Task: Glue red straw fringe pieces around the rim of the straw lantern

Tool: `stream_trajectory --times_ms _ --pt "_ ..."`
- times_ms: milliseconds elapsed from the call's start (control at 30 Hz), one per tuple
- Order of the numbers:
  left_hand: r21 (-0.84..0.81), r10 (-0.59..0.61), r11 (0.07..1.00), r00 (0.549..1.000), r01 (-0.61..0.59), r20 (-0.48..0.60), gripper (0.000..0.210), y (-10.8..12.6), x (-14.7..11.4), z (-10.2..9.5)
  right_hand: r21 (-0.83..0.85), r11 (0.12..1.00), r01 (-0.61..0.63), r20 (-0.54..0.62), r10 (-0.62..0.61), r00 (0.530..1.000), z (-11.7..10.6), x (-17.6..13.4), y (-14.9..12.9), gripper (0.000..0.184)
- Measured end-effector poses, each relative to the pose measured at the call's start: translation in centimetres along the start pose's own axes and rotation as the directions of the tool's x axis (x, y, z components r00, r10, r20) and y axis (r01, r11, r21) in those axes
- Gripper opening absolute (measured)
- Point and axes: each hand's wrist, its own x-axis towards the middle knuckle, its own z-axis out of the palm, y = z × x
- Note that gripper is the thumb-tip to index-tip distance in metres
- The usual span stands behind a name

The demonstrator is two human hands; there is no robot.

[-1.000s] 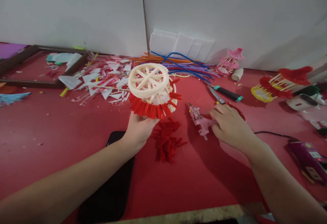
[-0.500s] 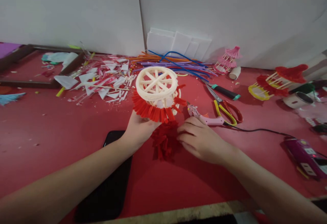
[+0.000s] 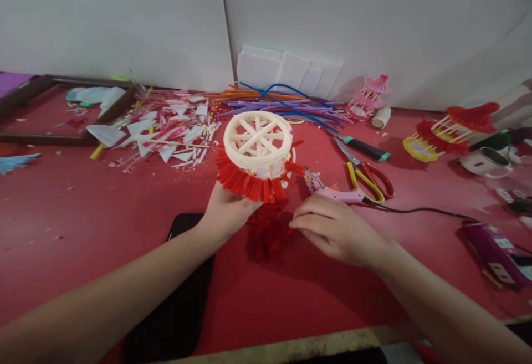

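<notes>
My left hand (image 3: 228,209) is closed around the lower part of a pipe-cleaner model (image 3: 257,138). It has a cream, wheel-like ring with spokes on top and a fringe of red pieces round its side; the fringe hides some of my fingers. Below it on the table lies a pile of short red pipe-cleaner pieces (image 3: 268,236). At the right edge of that pile my right hand (image 3: 336,228) has its fingertips pinched together. Whatever lies between them is too small to make out. A pink glue gun (image 3: 338,194) rests just beyond my right knuckles.
Scissors (image 3: 366,178) and a green-and-black handled tool (image 3: 368,149) lie right of the model. Behind it are pipe cleaners (image 3: 286,108) and scraps (image 3: 166,131). A black phone (image 3: 174,297) lies under my left forearm. Small finished models (image 3: 467,117), a mug (image 3: 484,162) and a purple power strip (image 3: 494,253) stand right.
My right hand has drawn slightly right, off the red pile, with its fingertips pinched. The model in my left hand has shifted slightly down and right in view.
</notes>
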Motion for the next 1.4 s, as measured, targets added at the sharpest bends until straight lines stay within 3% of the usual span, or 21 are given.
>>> stream_trajectory --times_ms 167,367,600,800,900,933,1033,1133,1267,1400 --pt "-0.018 -0.034 0.999 0.999 0.034 -0.025 0.059 -0.1 -0.3 0.0 0.047 0.999 0.001 0.041 -0.003 0.999 0.1 -0.2 0.0 0.026" --pt "-0.241 -0.244 0.935 0.965 0.260 0.095 0.043 -1.5 -1.0 -0.9 0.080 0.997 0.014 0.074 -0.020 0.997 -0.1 -0.2 -0.2 0.031" --pt "-0.369 -0.372 0.823 0.901 0.432 0.223 0.027 -1.2 -0.3 -0.2 0.073 0.997 0.032 0.000 -0.032 0.999 -0.1 -0.3 -0.2 0.012" --pt "-0.339 -0.349 0.817 0.868 0.467 0.354 0.032 0.3 -0.4 -0.2 -0.061 0.986 0.152 -0.140 -0.159 0.977 0.4 -0.6 0.5 0.021" --pt "-0.269 -0.314 0.862 0.870 0.429 0.379 0.046 1.7 -0.2 0.1 -0.117 0.983 0.145 -0.209 -0.167 0.964 0.2 -0.6 0.4 0.023" --pt "-0.171 -0.264 0.921 0.885 0.349 0.385 0.049 2.2 0.0 0.4 -0.121 0.982 0.143 -0.242 -0.169 0.955 0.0 -0.6 0.2 0.020" --pt "0.005 -0.155 0.987 0.952 0.159 0.263 0.052 3.4 0.7 1.5 -0.137 0.978 0.158 -0.317 -0.195 0.928 -0.4 -0.5 -0.5 0.014" --pt "0.029 -0.031 0.999 0.983 0.026 0.182 0.060 3.2 1.1 2.4 -0.188 0.972 0.140 -0.352 -0.200 0.914 -0.8 -0.4 -1.1 0.012" --pt "0.009 0.004 1.000 0.994 -0.005 0.110 0.061 1.6 0.9 2.8 -0.215 0.967 0.136 -0.361 -0.208 0.909 -1.3 -0.6 -1.2 0.033" --pt "-0.009 -0.027 1.000 0.988 0.028 0.152 0.066 0.7 0.6 2.7 -0.130 0.980 0.149 -0.385 -0.189 0.903 -1.5 -1.1 -1.0 0.044"
